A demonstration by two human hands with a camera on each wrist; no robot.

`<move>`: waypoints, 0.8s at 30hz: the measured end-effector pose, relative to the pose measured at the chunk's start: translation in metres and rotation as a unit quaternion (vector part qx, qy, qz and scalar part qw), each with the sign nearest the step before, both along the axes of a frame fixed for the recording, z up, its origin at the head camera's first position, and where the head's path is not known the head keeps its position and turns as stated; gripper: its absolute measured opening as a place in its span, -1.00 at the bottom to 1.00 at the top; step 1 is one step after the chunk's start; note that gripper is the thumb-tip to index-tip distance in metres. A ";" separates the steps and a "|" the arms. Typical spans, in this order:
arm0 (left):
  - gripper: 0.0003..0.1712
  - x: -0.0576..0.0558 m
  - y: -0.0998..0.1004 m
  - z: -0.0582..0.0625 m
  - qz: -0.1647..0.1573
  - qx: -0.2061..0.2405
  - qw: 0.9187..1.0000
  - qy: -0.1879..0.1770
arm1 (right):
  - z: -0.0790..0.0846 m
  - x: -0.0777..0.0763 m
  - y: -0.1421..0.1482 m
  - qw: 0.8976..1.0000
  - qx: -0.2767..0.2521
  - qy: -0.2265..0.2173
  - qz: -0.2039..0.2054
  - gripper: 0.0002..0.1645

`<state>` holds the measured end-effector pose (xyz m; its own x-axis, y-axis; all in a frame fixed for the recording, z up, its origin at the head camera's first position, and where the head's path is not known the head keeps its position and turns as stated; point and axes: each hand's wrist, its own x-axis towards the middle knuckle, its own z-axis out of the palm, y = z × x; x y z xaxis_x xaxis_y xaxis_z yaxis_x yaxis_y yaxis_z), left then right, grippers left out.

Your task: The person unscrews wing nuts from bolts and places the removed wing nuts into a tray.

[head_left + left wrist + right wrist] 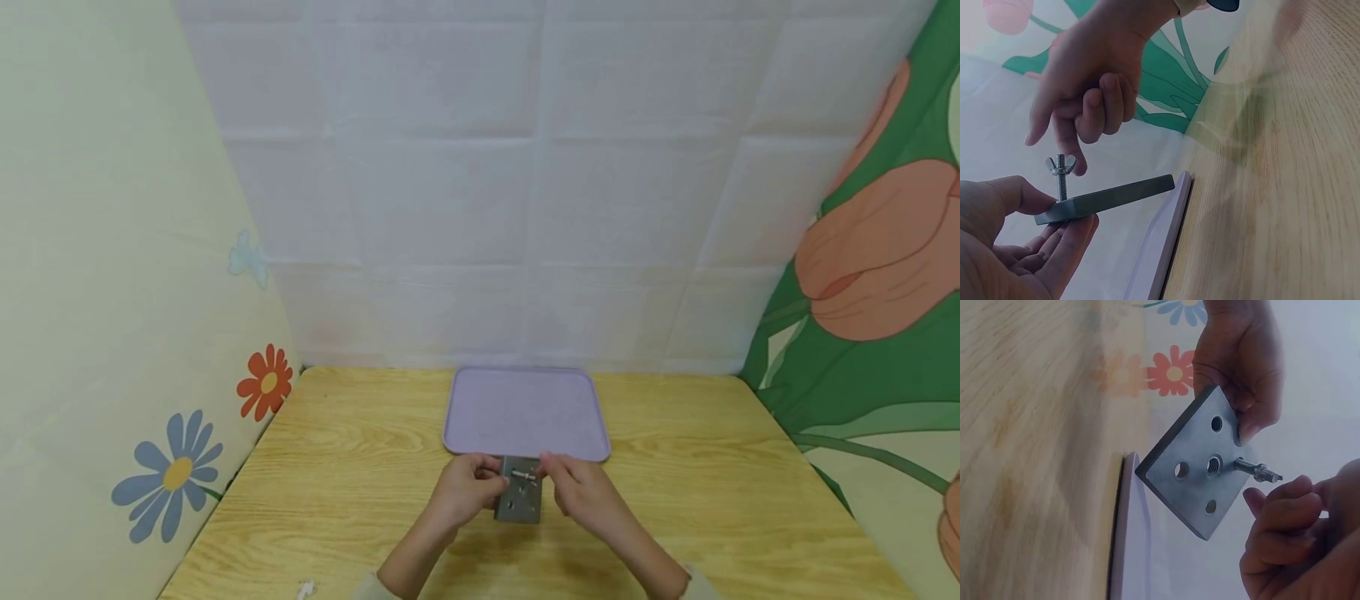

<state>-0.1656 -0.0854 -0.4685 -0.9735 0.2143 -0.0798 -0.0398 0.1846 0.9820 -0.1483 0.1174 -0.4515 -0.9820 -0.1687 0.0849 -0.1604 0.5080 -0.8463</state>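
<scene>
My left hand (467,490) grips a dark grey square metal plate (1188,469) by one edge, thumb above and fingers beneath, off the table. Several holes pierce the plate, the middle one threaded. A threaded bolt (1062,186) stands up from the plate near my left thumb, carrying a wing nut (1060,165) partway along it. Just beyond the bolt's free end is my right hand (583,492), its thumb and index finger extended and the others curled. In the left wrist view, the right fingertips look apart from the wing nut.
A lilac tray (525,412) lies on the wood-grain table (360,450) just beyond the hands, near the back wall. Close to the table's front left is a small white object (305,589), partly cut off. Printed cloths hang at both sides.
</scene>
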 end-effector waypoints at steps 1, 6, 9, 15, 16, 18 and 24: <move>-0.76 0.000 0.000 0.000 0.001 -0.001 1.000 -0.002 | 0.000 -0.001 0.000 1.000 -0.019 -0.024 0.000 -0.48; -0.76 -0.001 0.000 0.000 0.002 -0.006 1.000 -0.005 | -0.002 -0.003 0.002 0.991 -0.079 -0.107 0.024 -0.33; -0.76 -0.001 -0.001 0.001 0.003 -0.010 1.000 -0.005 | -0.003 -0.003 0.002 0.985 -0.099 -0.136 0.046 -0.28; -0.77 -0.001 0.000 0.000 0.002 -0.010 1.000 0.001 | -0.006 -0.002 0.001 0.980 -0.101 -0.159 0.061 -0.22; -0.77 -0.001 0.001 0.000 0.002 -0.009 1.000 0.003 | -0.007 -0.002 0.000 0.981 -0.097 -0.159 0.059 -0.22; -0.77 -0.001 0.001 0.000 0.004 -0.007 1.000 0.005 | -0.007 -0.001 -0.001 0.982 -0.089 -0.156 0.055 -0.23; -0.78 -0.001 0.002 0.000 0.007 -0.015 1.000 0.004 | -0.005 0.000 -0.004 0.991 -0.041 -0.122 0.035 -0.33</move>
